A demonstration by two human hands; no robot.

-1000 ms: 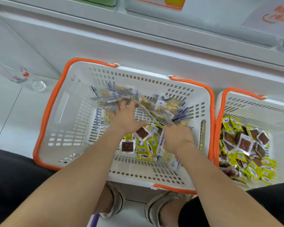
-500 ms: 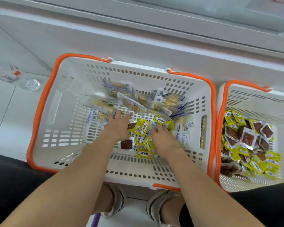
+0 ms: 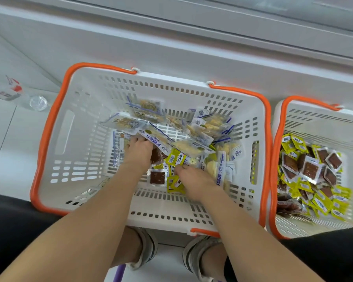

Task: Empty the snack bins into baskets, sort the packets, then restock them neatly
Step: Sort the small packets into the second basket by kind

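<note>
The left hand [image 3: 140, 151] reaches palm down into the large white slotted plastic basket with orange handles [image 3: 69, 139]. Its fingertips are tucked under a heap of clear snack packets printed in blue and white [image 3: 151, 137], so I cannot tell whether it grips any of them. Just to its right lies a square clear packet with a brown slab inside [image 3: 157, 177]. The right hand [image 3: 194, 180] lies lower, knuckles up, with its fingers bent down onto small yellow foil packets [image 3: 176, 157]. Whether it pinches them or only presses on them cannot be told. Both forearms come in over the basket's near rim.

On the far left a clear plastic water bottle with a red and white label [image 3: 14, 92] lies on the white tiled floor [image 3: 8, 149]. To the right of the first basket, and touching it, stands a second white slotted basket with an orange handle [image 3: 314, 123], holding a pile of yellow and brown packets [image 3: 314, 176]. Both baskets stand against a white cabinet front [image 3: 171, 43]. Below the near rim show two feet in grey strapped sandals [image 3: 149, 249].
</note>
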